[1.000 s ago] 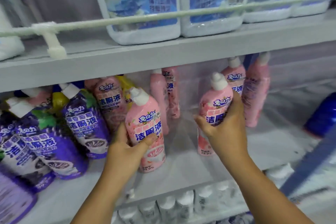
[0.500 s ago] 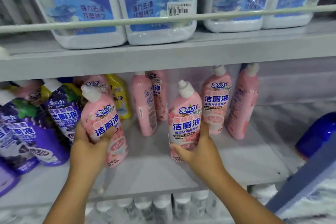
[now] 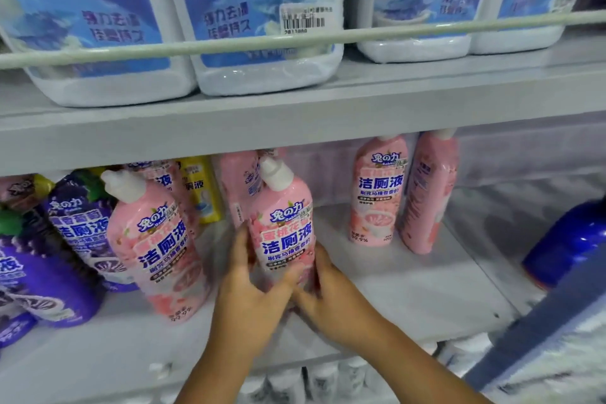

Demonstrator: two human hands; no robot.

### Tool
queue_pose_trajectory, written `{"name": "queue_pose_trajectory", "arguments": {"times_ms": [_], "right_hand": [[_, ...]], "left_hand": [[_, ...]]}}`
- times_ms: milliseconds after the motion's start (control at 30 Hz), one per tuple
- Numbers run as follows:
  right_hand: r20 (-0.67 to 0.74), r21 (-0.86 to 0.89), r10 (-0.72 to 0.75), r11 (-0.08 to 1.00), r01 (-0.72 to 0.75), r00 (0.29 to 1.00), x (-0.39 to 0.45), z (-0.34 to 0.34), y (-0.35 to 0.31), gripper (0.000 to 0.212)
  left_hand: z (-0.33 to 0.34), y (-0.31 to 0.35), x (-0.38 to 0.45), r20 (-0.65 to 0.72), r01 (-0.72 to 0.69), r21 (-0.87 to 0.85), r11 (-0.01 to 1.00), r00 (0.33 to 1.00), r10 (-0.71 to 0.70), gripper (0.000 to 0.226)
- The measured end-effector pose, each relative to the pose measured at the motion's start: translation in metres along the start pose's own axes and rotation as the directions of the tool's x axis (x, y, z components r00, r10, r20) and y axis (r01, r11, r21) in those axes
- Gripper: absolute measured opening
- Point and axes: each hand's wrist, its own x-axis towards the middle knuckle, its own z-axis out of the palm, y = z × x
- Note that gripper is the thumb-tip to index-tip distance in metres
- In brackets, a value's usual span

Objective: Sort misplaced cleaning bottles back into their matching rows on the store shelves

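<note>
Sitting on the top shelf are big white jugs with blue labels. Lower down, the grey shelf has purple bottles at the left and pink ones at the back. Both hands, the left hand and the right hand, are wrapped round one pink bottle standing in the middle.

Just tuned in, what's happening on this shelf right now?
A person is sorting toilet-cleaner bottles on the middle shelf. Both the left hand and right hand grip one pink bottle near its base, holding it upright. Another pink bottle stands free beside the purple bottles. Two more pink bottles stand further back to the right.
</note>
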Motion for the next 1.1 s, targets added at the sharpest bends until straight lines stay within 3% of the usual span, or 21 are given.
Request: {"name": "queue_pose_trajectory", "arguments": {"times_ms": [67, 133, 167, 233, 300, 333, 467, 500, 567, 600, 633, 700, 800, 933, 1100], "right_hand": [[-0.037, -0.086, -0.025, 0.996, 0.022, 0.999, -0.004, -0.010, 0.004, 0.047], [-0.280, -0.070, 0.003, 0.997, -0.024, 0.960, -0.013, -0.029, 0.006, 0.029], [-0.444, -0.058, 0.013, 0.997, -0.043, 0.896, -0.018, -0.042, 0.008, 0.024], [-0.724, -0.053, 0.008, 0.996, -0.067, 0.690, -0.026, -0.073, 0.008, 0.022], [-0.841, -0.025, 0.027, 0.996, -0.089, 0.541, -0.027, -0.106, 0.016, 0.017], [-0.854, -0.017, 0.050, 0.992, -0.124, 0.519, -0.024, -0.118, 0.022, 0.021], [-0.738, 0.015, 0.146, 0.980, -0.200, 0.658, -0.007, -0.140, 0.044, 0.052], [-0.715, -0.020, 0.126, 0.980, -0.200, 0.688, -0.003, -0.141, 0.049, 0.048], [-0.725, -0.110, 0.071, 0.970, -0.217, 0.685, 0.008, -0.144, 0.058, 0.038], [-0.735, -0.139, 0.072, 0.957, -0.255, 0.674, 0.013, -0.146, 0.060, 0.039], [-0.736, -0.158, 0.100, 0.936, -0.314, 0.669, 0.017, -0.147, 0.062, 0.043], [-0.722, -0.196, 0.132, 0.903, -0.384, 0.679, 0.023, -0.142, 0.059, 0.054], [-0.685, -0.228, 0.108, 0.907, -0.353, 0.720, 0.027, -0.134, 0.056, 0.074], [-0.571, -0.106, 0.188, 0.948, -0.299, 0.799, 0.021, -0.146, 0.058, 0.072], [-0.512, 0.048, 0.213, 0.974, -0.220, 0.832, 0.025, -0.154, 0.072, 0.063]], "left_hand": [[0.008, -0.005, 0.006, -0.025, 0.067, 0.066, 0.996, 0.998, -0.066, 0.088], [0.006, -0.010, 0.008, -0.068, 0.124, 0.047, 0.991, 0.990, -0.121, 0.086], [0.004, -0.012, 0.008, -0.088, 0.150, 0.032, 0.988, 0.985, -0.147, 0.088], [-0.002, -0.018, 0.011, -0.143, 0.149, 0.046, 0.988, 0.980, -0.141, 0.093], [-0.007, -0.021, 0.014, -0.194, 0.082, 0.072, 0.994, 0.979, -0.066, 0.099], [-0.008, -0.027, 0.015, -0.208, 0.048, 0.089, 0.995, 0.978, -0.029, 0.100], [-0.005, -0.028, 0.008, -0.239, -0.075, -0.009, 0.997, 0.968, 0.070, 0.091], [-0.005, -0.025, 0.002, -0.299, -0.178, 0.007, 0.984, 0.939, 0.172, 0.082], [0.004, -0.010, -0.015, -0.355, -0.422, 0.201, 0.884, 0.810, 0.468, 0.043], [0.015, -0.003, -0.023, -0.286, -0.531, 0.262, 0.806, 0.755, 0.591, 0.028], [0.030, 0.000, -0.028, -0.198, -0.587, 0.245, 0.772, 0.749, 0.632, 0.024], [0.069, 0.007, -0.025, -0.033, -0.547, 0.099, 0.831, 0.833, 0.552, 0.031], [0.126, 0.008, 0.003, 0.029, -0.274, -0.001, 0.962, 0.961, 0.274, 0.051], [0.164, -0.004, 0.047, 0.076, -0.054, -0.001, 0.999, 0.996, 0.054, 0.066], [0.182, -0.011, 0.064, 0.081, -0.002, -0.076, 0.997, 0.997, 0.008, 0.098]]}}
